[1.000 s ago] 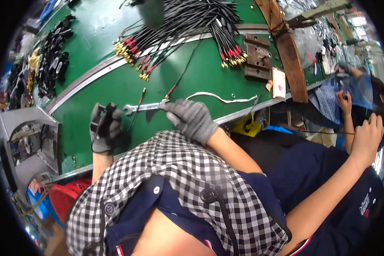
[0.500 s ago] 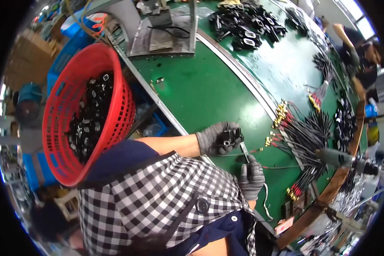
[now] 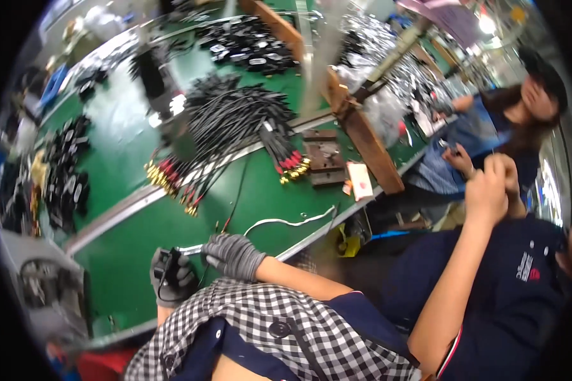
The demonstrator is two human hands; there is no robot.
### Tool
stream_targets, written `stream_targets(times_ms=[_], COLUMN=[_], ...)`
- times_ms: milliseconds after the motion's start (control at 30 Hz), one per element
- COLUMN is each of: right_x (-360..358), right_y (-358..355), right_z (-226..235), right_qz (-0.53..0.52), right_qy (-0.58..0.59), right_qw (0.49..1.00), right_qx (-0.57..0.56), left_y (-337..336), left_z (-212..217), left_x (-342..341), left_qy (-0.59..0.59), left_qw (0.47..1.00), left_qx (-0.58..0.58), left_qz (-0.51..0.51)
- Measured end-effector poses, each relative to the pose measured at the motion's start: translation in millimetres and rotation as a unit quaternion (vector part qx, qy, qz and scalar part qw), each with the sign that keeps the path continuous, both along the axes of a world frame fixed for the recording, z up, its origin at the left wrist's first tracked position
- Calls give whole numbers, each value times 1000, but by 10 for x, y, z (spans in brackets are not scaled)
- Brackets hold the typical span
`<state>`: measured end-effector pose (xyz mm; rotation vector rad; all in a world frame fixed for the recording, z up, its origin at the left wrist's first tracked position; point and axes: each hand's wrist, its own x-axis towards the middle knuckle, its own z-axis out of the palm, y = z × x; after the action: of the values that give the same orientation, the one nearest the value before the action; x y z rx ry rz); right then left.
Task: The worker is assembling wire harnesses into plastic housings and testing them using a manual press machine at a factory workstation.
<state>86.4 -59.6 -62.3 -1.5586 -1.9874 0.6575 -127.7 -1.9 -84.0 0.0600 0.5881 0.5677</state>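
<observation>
My left hand (image 3: pixel 183 279), in a grey knit glove, is closed round a small black plastic housing (image 3: pixel 166 267). From its side a thin black lead hangs in a loop. My right hand (image 3: pixel 234 256), gloved the same way, pinches a slim silver-white strip-like tool (image 3: pixel 190 250). That tool's far end reaches the black housing; its exact kind is unclear. Just beyond my right hand, a single black cable (image 3: pixel 236 200) with a red end lies on the green bench (image 3: pixel 130 238). A white cord (image 3: pixel 292 223) curves to the right of it.
Beyond are bundled black cables (image 3: pixel 235 117) with red and gold connectors, and heaps of black parts (image 3: pixel 248 47). A brown block fixture (image 3: pixel 324 157) stands by a wooden board (image 3: pixel 371 143). At right, a person's bare forearms (image 3: pixel 470 241) are close; another person (image 3: pixel 489 140) sits farther off.
My view has swung to the right, bringing co-workers into sight and pushing the red basket to the lower left edge. Both hands keep hold of the housing and the silver tool.
</observation>
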Motion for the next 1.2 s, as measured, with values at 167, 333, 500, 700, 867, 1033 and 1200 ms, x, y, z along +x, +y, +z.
stream_targets(times_ms=[167,333,500,700,867,1033,1200], right_x=[214,1090,2682,3411,3722,3582,2870], right_y=[-81,13,289,829,1088,1286,224], right_z=[-28,306,564,1440,1931,2010,1097], right_qz=[-54,-306,-522,-439,-357,-273,-311], right_qy=[37,-195,33,-60,-138,-189,18], right_qw=[995,931,779,866,918,943,949], right_qx=[80,29,346,231,108,-35,56], left_y=[33,69,104,98,-8,258,110], left_z=[-6,-35,-181,-45,-111,-297,130], left_x=[104,36,-42,-77,-65,-189,62], left_qy=[45,-9,37,52,48,24,24], left_qw=[999,999,999,998,998,996,997], left_qx=[8,34,35,37,30,79,65], left_qz=[-4,-33,-1,22,34,-29,36])
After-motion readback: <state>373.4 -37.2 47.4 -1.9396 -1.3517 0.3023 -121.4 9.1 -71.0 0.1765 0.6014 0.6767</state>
